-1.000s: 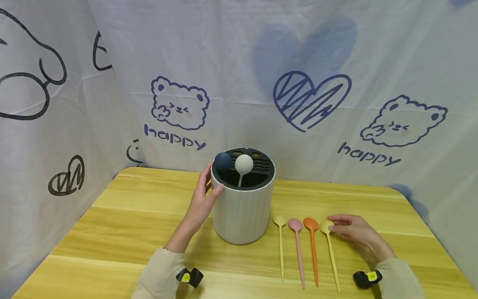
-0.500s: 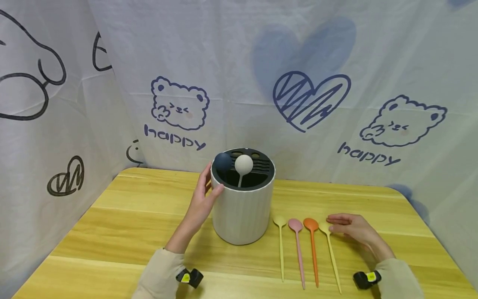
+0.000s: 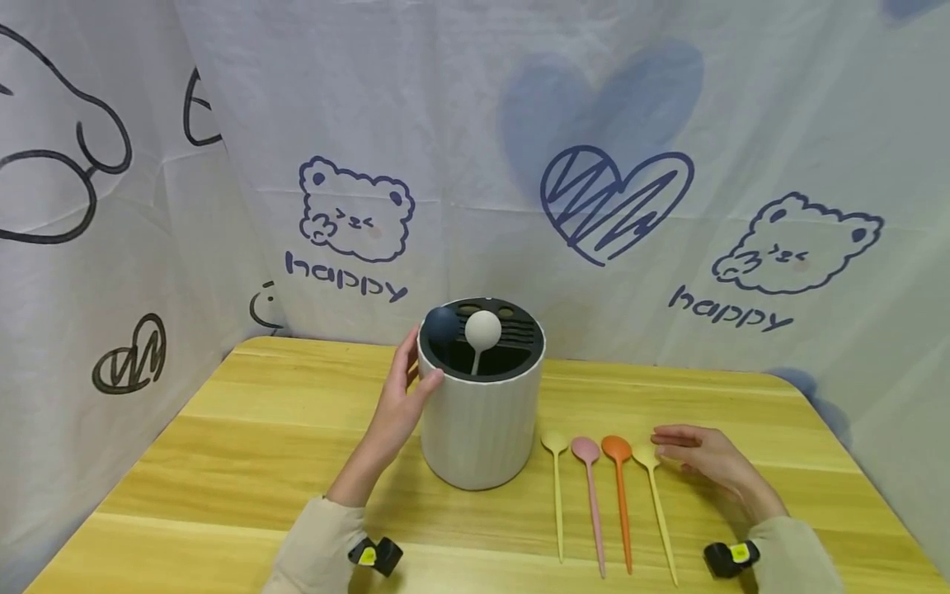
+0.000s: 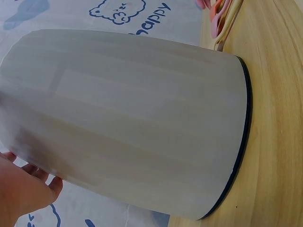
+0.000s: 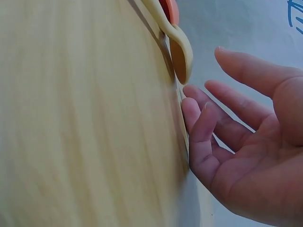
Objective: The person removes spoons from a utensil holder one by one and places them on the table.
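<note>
In the head view, my left hand (image 3: 397,404) holds a white ribbed utensil holder (image 3: 478,437) by its upper left side, thumb at the rim and fingers round the far side. A dark blue round head (image 3: 443,325) and a white one on a stem (image 3: 483,331) stick up out of it. My right hand (image 3: 708,458) lies beside the bowl of the rightmost yellow spoon (image 3: 656,495), its fingers loosely bent. The right wrist view shows that spoon's bowl (image 5: 182,59) apart from the thumb, close to the fingertips, nothing gripped.
Left of that spoon lie an orange spoon (image 3: 622,503), a pink spoon (image 3: 593,503) and another yellow spoon (image 3: 558,495), side by side on the wooden table (image 3: 245,462). The holder's black top (image 3: 512,334) has slots and round holes. A printed cloth (image 3: 475,165) hangs behind.
The right thumb has come off the rightmost yellow spoon, whose bowl has shifted slightly left towards the orange spoon. My left hand stays on the holder.
</note>
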Tool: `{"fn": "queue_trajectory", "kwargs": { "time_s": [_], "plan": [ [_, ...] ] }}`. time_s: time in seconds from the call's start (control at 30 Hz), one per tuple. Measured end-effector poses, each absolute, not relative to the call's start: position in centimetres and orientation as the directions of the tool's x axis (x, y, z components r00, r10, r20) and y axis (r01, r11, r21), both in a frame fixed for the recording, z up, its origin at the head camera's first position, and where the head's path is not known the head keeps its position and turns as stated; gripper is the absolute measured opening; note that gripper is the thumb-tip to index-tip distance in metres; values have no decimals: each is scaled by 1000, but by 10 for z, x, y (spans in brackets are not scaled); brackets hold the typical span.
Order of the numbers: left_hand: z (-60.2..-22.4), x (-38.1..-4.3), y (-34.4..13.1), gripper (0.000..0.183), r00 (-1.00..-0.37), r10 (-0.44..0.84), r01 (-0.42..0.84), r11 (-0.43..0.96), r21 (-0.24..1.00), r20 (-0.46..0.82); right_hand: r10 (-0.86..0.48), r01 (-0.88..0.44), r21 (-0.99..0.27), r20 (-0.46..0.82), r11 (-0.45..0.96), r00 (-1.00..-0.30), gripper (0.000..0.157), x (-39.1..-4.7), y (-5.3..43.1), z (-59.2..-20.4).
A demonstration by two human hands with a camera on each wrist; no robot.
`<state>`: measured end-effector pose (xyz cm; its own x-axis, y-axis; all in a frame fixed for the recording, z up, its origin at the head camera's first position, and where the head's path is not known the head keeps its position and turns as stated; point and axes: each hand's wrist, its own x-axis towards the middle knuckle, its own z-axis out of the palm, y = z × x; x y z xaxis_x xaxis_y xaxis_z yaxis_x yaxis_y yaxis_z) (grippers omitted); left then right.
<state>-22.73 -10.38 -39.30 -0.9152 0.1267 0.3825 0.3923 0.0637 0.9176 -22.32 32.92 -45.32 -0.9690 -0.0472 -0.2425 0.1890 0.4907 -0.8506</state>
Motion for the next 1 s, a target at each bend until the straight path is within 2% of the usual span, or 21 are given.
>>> {"fn": "queue_trajectory", "kwargs": {
  "time_s": [0.37,0.77,1.0],
  "plan": [
    [-392,-228,-107,71,-924,115,374,89,923,363,-57,53,-820,-103,571,-993,52,-222,317,-430],
    [-392,-225,-103,73,-916,119,393,83,916,382,-103,-72,-870,24,489,-994,49,-198,267,-391],
    [-394,-227,-104,72,-918,119,389,82,918,379,-130,-159,-898,115,411,-985,43,-203,234,-379]
  ]
}}
